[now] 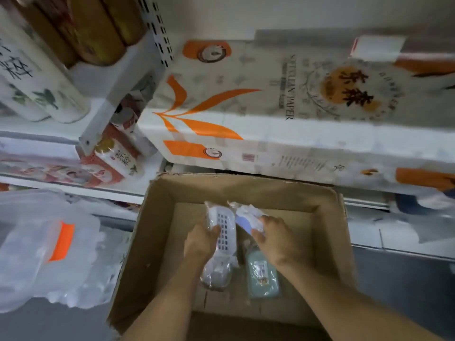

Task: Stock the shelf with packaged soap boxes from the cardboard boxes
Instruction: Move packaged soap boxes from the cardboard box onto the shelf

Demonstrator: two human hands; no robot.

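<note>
Head view. 3 wrapped soap boxes sit within an open carton (pixel 330 232). The white box (pixel 222 238), slotted on its face and sealed in clear film, is gripped by the left hand (pixel 200 241), fingers curled round its left edge, above the carton floor. The lilac box (pixel 247 219), also film-wrapped, is gripped by the right hand (pixel 275 238), thumb on its near end; its upper end lies just beside the white box. The green box (pixel 263 275) lies flat on the carton floor, below the right wrist and just beside the white box. Behind the carton lies a large paper pack (pixel 246 107) printed with orange leaves, its near edge overhanging the carton's far wall. To the left is a white shelf (pixel 73 185) bearing rolls (pixel 41 77) and a red-and-white pack (pixel 110 156). A clear bag (pixel 49 254) with an orange label lies left of the carton.
</note>
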